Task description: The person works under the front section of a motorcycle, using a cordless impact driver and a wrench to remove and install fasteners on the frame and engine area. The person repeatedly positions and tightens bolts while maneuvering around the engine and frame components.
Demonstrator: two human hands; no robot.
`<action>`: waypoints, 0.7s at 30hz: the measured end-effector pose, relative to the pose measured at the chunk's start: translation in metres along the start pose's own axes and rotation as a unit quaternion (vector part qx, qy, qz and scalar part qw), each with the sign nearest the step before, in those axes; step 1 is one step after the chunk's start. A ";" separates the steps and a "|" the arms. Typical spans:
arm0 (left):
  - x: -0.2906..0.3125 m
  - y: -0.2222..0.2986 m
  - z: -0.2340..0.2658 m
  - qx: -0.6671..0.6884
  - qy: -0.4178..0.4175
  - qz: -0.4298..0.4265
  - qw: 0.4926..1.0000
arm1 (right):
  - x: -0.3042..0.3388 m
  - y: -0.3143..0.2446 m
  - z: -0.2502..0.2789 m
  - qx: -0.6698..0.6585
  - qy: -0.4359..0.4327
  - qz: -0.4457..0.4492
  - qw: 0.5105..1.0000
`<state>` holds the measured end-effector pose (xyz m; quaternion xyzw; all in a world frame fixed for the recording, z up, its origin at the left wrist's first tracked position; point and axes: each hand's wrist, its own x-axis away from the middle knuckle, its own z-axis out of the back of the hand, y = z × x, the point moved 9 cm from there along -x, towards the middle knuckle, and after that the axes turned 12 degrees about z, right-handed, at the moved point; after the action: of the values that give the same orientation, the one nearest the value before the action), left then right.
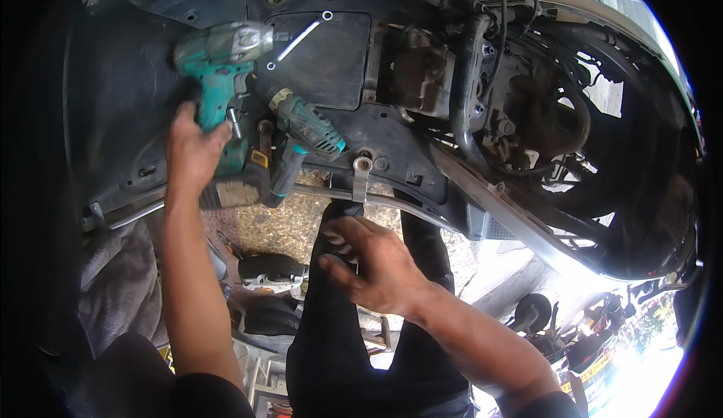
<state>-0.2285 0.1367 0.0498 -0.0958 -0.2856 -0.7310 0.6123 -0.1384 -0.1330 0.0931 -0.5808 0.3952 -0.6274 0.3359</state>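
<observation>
My left hand (194, 154) is closed around the handle of a green cordless impact wrench (215, 64), whose scuffed grey head points right. A small silver socket piece (235, 123) shows beside the handle, close to my thumb; what bears it I cannot tell. Right of it, a second teal cordless driver (309, 123) lies on the black panel, tilted. Above that driver rests a silver ring spanner (301, 40). Over my lap hovers my right hand (376, 267), its fingers bent, the thumb apart from them, and nothing in it.
The black vehicle panel (324, 71) spans the far side, edged by a metal rail (392, 203) with an upright bracket (361, 177). Frame tubes, hoses and wiring fill the right. Below are a grey cloth (124, 290) and several tools and parts on the floor.
</observation>
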 end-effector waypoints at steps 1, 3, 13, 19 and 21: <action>0.021 -0.002 0.003 0.054 -0.002 -0.003 0.999 | -0.011 -0.002 -0.004 -0.009 0.002 -0.006 1.000; 0.068 -0.005 0.003 0.158 0.011 -0.022 0.987 | -0.031 -0.013 -0.009 -0.014 0.033 0.026 0.999; 0.255 0.000 -0.079 0.201 -0.173 -0.060 0.962 | 0.031 0.062 -0.031 -0.289 0.144 -0.138 0.936; 0.086 -0.090 -0.058 0.135 0.056 0.115 0.982 | 0.077 0.095 -0.007 -0.103 0.123 -0.210 0.964; 0.032 -0.097 -0.046 0.016 0.150 0.102 0.983 | 0.083 0.095 -0.005 -0.116 0.131 -0.207 0.963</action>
<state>-0.3183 0.0932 -0.0012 -0.0035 -0.1909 -0.6657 0.7214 -0.1557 -0.2494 0.0473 -0.5981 0.3769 -0.7033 0.0743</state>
